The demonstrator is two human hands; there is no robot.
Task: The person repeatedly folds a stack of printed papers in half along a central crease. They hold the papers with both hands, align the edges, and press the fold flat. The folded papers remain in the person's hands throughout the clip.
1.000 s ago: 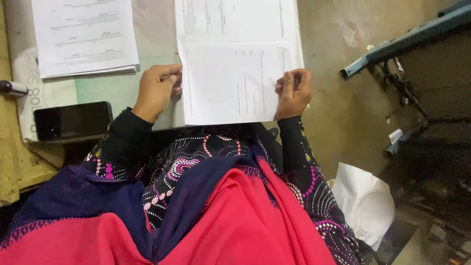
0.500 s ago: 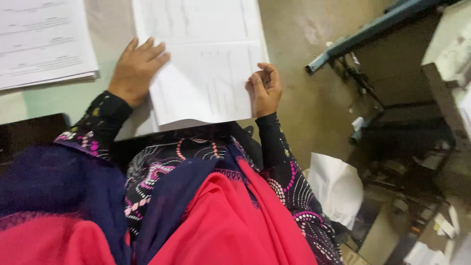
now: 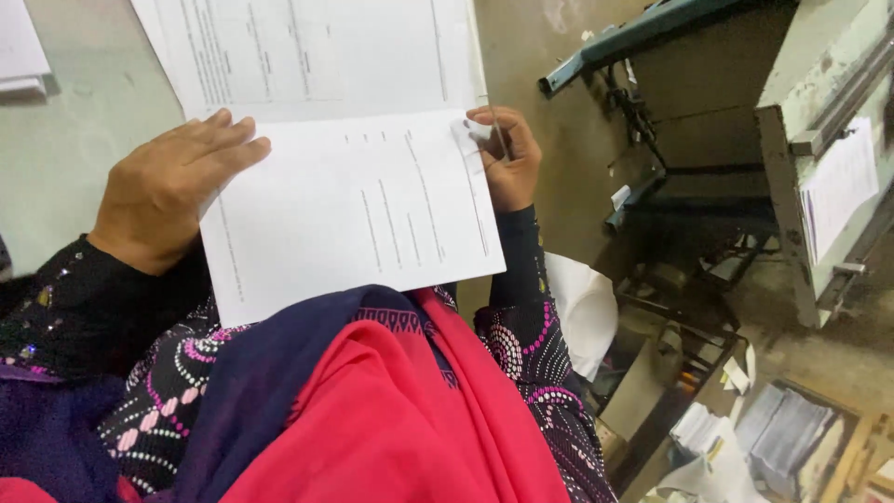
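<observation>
Her left hand [image 3: 172, 191] lies flat, pinning the folded printed sheet [image 3: 349, 205] to the tabletop [image 3: 65, 158], while her right hand [image 3: 503, 154] pinches its edge, keeping the fold aligned

— What's different from a second ago?

— The left hand [image 3: 172, 191] was curled at the left edge of the folded printed sheet [image 3: 349, 210]. Now it lies flat, fingers spread, with the fingertips over that edge.

— And the other hand?

— The right hand [image 3: 503, 158] was closed on the sheet's right edge lower down. Now it pinches that edge up by the fold, and a small corner of paper curls at its fingers.

— Anything else?

— The view has swung right. The dark phone is gone from sight, the paper stack [image 3: 20, 47] on the tabletop shows only a corner at the top left, and a grey-green machine [image 3: 819, 140] with paper bundles [image 3: 782, 433] on the floor has come into view.
</observation>
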